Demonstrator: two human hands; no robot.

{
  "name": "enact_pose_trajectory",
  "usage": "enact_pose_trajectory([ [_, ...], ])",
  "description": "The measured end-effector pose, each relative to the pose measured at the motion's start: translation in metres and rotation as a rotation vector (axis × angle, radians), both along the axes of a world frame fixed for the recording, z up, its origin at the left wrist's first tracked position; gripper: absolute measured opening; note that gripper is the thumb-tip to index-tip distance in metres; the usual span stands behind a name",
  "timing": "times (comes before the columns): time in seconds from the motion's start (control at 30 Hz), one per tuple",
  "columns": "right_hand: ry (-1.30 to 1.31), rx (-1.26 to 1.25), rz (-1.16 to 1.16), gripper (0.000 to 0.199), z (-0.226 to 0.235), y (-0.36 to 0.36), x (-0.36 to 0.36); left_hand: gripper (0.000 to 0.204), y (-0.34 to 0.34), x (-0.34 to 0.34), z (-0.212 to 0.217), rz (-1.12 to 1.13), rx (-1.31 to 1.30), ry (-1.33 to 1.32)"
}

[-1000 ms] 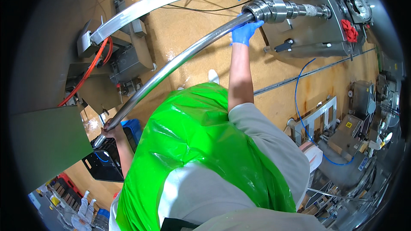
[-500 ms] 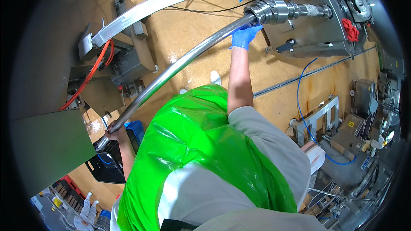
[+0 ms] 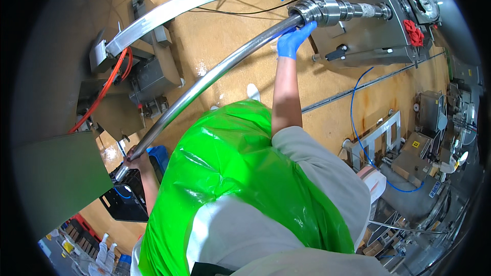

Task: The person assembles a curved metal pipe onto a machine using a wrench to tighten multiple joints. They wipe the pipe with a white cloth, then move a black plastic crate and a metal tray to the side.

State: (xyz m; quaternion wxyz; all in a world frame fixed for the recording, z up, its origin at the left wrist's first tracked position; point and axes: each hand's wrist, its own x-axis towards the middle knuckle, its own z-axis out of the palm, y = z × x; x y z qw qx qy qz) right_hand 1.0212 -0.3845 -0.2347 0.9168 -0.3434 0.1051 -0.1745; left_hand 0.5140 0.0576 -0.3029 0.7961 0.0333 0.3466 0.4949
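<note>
A long, curved steel pipe (image 3: 204, 79) runs from the lower left up to a stepped metal coupling (image 3: 319, 11) at the upper right. My left hand (image 3: 135, 159) is closed round the pipe close to its lower end. In a blue glove, my right hand (image 3: 292, 42) holds the pipe from beneath at its upper end, right against the coupling. Its thumb side points toward the coupling's ring, while the other fingers are partly hidden behind the pipe. The coupling joins onto a steel machine (image 3: 348, 36).
Under the pipe's lower end stands a black crate (image 3: 125, 202), beside a blue container (image 3: 159, 157). A second curved pipe with a flat metal cover (image 3: 163, 16) arches beyond. Black cables (image 3: 240, 14) and a blue hose (image 3: 353, 107) lie on the floor. A green-grey panel (image 3: 66, 179) stands at left.
My right hand has shifted slightly, with its thumb side now raised against the coupling. The whole view has moved a little. My left hand keeps its hold on the pipe.
</note>
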Motion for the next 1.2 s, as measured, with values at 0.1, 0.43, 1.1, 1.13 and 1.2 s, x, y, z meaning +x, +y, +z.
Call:
enact_pose_trajectory([
  [0.1,0.302,-0.263,-0.084,0.074,0.013,-0.002,0.019,0.026,-0.001,0.008,-0.006,0.002,-0.039,-0.032],
  [0.43,0.308,0.212,0.194,0.090,-0.033,-0.024,-0.007,0.026,0.006,0.010,0.002,-0.022,-0.024,-0.023],
  [1.1,0.261,-0.111,0.221,0.064,-0.010,-0.043,0.038,0.024,0.007,-0.016,-0.005,-0.100,0.122,-0.146],
  [1.13,0.346,-0.072,0.259,0.062,-0.009,-0.046,0.038,0.022,0.011,-0.017,-0.011,-0.114,0.181,-0.197],
  [1.2,0.322,-0.068,0.195,0.054,-0.007,-0.039,0.036,0.023,0.008,-0.011,-0.010,-0.094,0.205,-0.174],
])
